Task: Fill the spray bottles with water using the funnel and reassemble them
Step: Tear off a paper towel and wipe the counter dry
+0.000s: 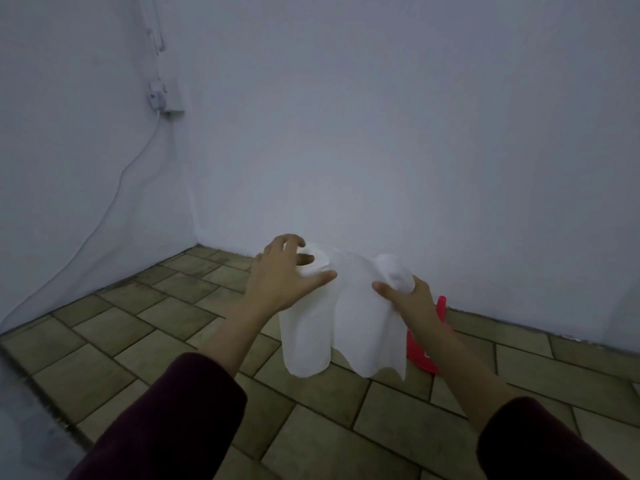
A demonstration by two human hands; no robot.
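- While your left hand [282,278] wraps the top of the paper towel roll [304,323], its fingers curl over the rim by the core hole and the thumb lies across the front of the roll.
- You hold that roll above the tiled floor [145,341] with its long axis close to upright, the open core end facing up and tipped slightly toward the rear wall [381,133].
- Your right hand [405,299] pinches the loose sheet [363,323] just right of the roll; part of the sheet is draped over your fingers and the rest hangs down with a wavy lower edge.
- Right of the roll and behind the hanging sheet, a red plastic object [424,355] rests on the floor near the base of the rear wall; most of it is hidden, so you cannot tell what it is.
- No spray bottle or funnel appears in this view.
- Left of the roll, bare tiles run to the corner, where a white cable [114,199] drops down the side wall from a socket [166,98].
- Below the roll, open tiles lie between your dark maroon sleeves [166,420].
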